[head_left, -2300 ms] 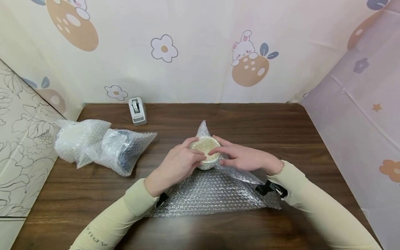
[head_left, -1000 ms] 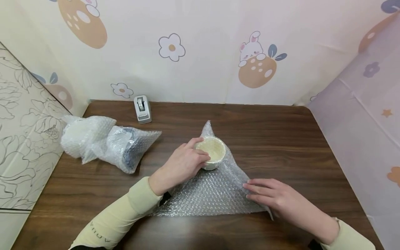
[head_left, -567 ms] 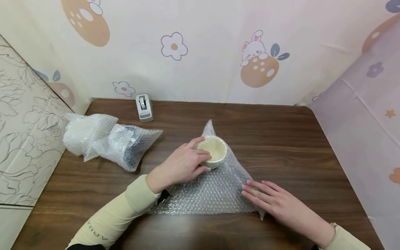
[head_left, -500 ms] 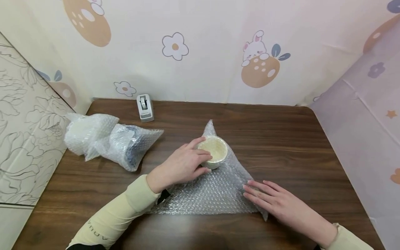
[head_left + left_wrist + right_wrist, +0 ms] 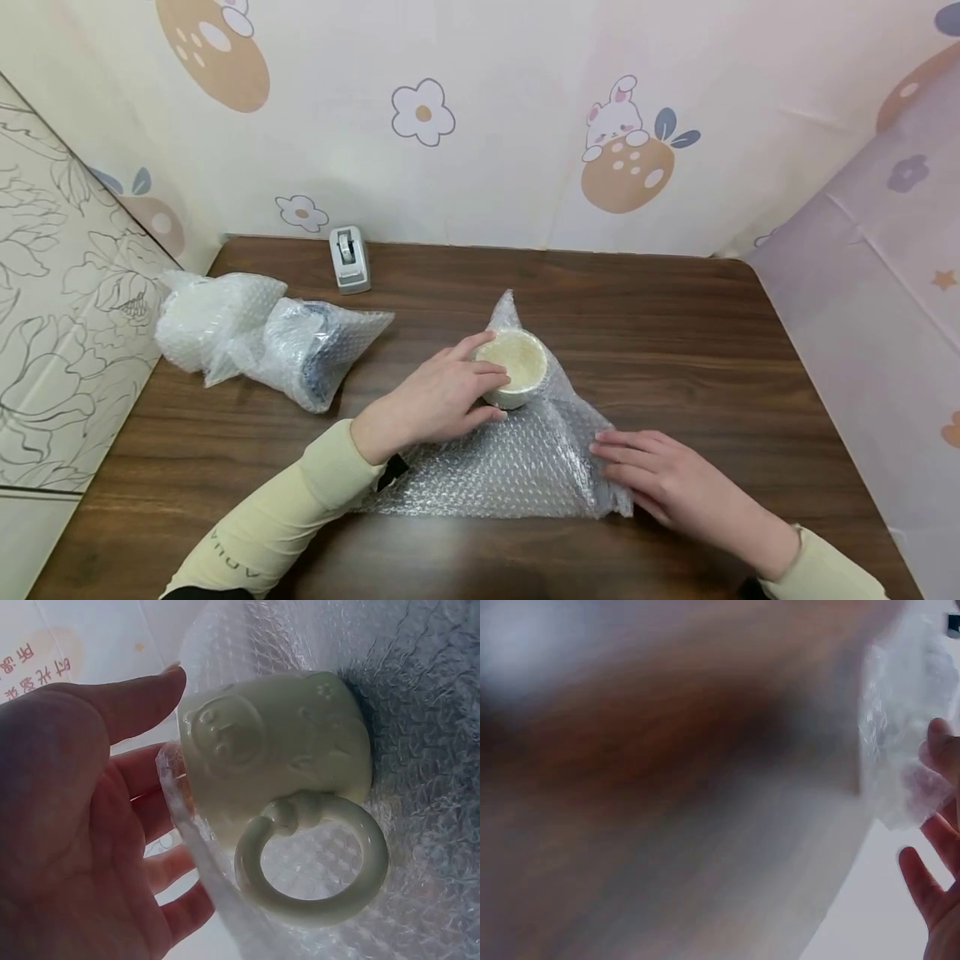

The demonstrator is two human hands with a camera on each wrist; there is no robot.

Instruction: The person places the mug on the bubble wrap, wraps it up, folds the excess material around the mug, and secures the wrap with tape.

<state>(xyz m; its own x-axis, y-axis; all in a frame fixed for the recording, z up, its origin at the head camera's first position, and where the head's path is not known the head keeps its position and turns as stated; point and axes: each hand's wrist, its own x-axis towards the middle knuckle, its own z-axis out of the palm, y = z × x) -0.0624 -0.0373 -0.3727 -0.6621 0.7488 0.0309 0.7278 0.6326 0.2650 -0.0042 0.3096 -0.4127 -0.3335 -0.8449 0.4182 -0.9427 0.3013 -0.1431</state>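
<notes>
A pale green mug (image 5: 513,358) with raised figures and a ring handle (image 5: 313,904) stands upright on a sheet of bubble wrap (image 5: 495,475). My left hand (image 5: 435,392) holds the mug at its rim, thumb at the front and fingertips reaching over the mouth. A fold of the wrap also lies over the rim there, as the left wrist view shows. At the sheet's right corner, my right hand (image 5: 682,483) pinches the wrap (image 5: 907,727) between thumb and fingers. The mug's handle is hidden in the head view.
Two bubble-wrapped bundles, one whitish (image 5: 217,321) and one bluish (image 5: 315,350), lie at the left of the brown wooden table (image 5: 675,325). A grey tape dispenser (image 5: 349,260) stands near the back edge, before a patterned wall covering (image 5: 510,125).
My right hand has left the mug's rim and moved down and right to the wrap's corner, which has folded inward. The left hand stays at the mug.
</notes>
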